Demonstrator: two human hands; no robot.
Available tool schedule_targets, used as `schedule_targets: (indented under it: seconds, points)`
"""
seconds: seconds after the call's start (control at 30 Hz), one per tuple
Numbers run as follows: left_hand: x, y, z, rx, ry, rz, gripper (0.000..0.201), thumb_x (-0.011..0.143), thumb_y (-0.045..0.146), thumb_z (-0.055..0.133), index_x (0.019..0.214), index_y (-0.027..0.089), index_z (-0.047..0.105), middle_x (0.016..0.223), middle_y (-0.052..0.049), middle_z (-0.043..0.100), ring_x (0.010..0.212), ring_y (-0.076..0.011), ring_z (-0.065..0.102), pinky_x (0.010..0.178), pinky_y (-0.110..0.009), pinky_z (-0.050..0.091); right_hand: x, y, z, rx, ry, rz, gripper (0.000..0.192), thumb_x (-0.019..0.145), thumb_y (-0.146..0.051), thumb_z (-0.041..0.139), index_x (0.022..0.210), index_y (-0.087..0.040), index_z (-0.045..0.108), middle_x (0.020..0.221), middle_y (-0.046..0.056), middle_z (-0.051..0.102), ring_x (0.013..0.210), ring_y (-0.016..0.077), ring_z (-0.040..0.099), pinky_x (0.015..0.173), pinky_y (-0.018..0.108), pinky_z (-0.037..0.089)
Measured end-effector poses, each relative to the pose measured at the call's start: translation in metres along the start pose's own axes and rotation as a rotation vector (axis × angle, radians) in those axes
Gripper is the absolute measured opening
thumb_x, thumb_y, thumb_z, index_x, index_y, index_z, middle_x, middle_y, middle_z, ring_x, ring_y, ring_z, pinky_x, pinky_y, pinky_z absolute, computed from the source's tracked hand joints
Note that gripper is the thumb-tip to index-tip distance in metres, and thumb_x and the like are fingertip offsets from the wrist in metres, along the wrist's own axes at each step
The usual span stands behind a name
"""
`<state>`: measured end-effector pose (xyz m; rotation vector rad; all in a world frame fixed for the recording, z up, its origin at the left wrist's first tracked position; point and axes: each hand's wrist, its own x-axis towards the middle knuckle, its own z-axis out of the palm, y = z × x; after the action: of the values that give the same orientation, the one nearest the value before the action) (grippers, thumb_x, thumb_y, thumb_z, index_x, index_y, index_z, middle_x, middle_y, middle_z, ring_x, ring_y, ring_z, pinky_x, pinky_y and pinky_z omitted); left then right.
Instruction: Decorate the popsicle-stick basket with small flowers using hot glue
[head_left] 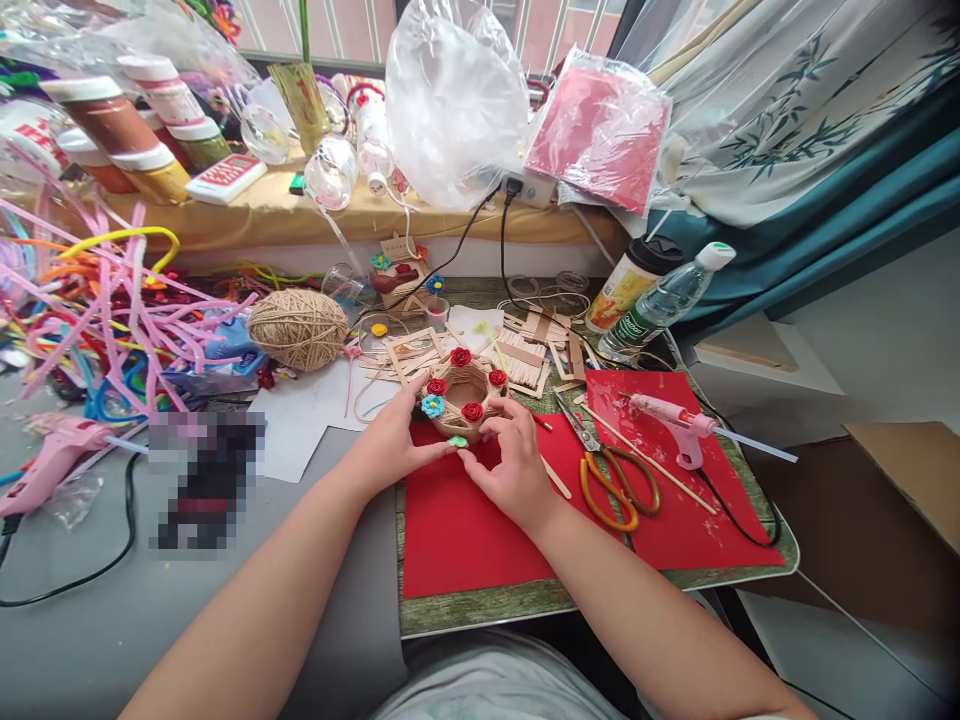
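Cluttered with craft supplies, the green-edged table [600, 590] carries a red felt sheet [465, 540] where both hands work.

Head view: the left hand [394, 440] and the right hand [514, 470] meet at the near side of a small round twine-wrapped basket [463, 392], which stands upright on the felt's far edge, directly beyond the fingertips. Its rim carries red paper roses [460, 357] and one blue flower [432, 405]; whether anything lies inside cannot be told. Between the two hands' fingertips sits a small green flower [458, 441], pinched or pressed at the basket's near wall; both hands' fingers are curled closed around that spot, the left thumb alongside the basket. Both hands are about equally near it. The basket is round, with no long axis.

Right of the right hand's fingers lie orange-handled scissors [611, 480], then a pink glue gun [679, 425], well apart. Beyond the left fingers, further off, rests a ball of twine [298, 328]. Far left lies a second pink glue gun [49, 455].
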<state>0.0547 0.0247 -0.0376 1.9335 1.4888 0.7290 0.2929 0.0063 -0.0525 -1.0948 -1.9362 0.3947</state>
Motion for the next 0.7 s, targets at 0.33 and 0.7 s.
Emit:
schedule_targets:
  seconds: [0.33,0.7]
  points:
    - [0.0008,0.0031,0.0012,-0.029,0.021,-0.042,0.11,0.078,0.059,0.085,0.166,0.028,0.028,0.169,-0.015,0.042,0.154,-0.0373,0.045,0.127,-0.054,0.042,-0.0006,0.0,-0.0013,-0.087,-0.035,-0.03,0.014,0.094,-0.022,0.075,0.103,-0.031,0.081,0.147,0.009,0.053,0.124,0.0321,0.059,0.107,0.055,0.057]
    - [0.0007,-0.0027,0.006,-0.031,0.039,-0.019,0.109,0.078,0.056,0.087,0.165,0.029,0.027,0.167,-0.014,0.044,0.153,-0.0357,0.047,0.127,-0.054,0.042,0.0005,-0.0022,-0.0009,-0.103,-0.046,-0.029,0.012,0.097,-0.022,0.072,0.1,-0.029,0.082,0.147,0.01,0.054,0.117,0.031,0.059,0.104,0.054,0.058]
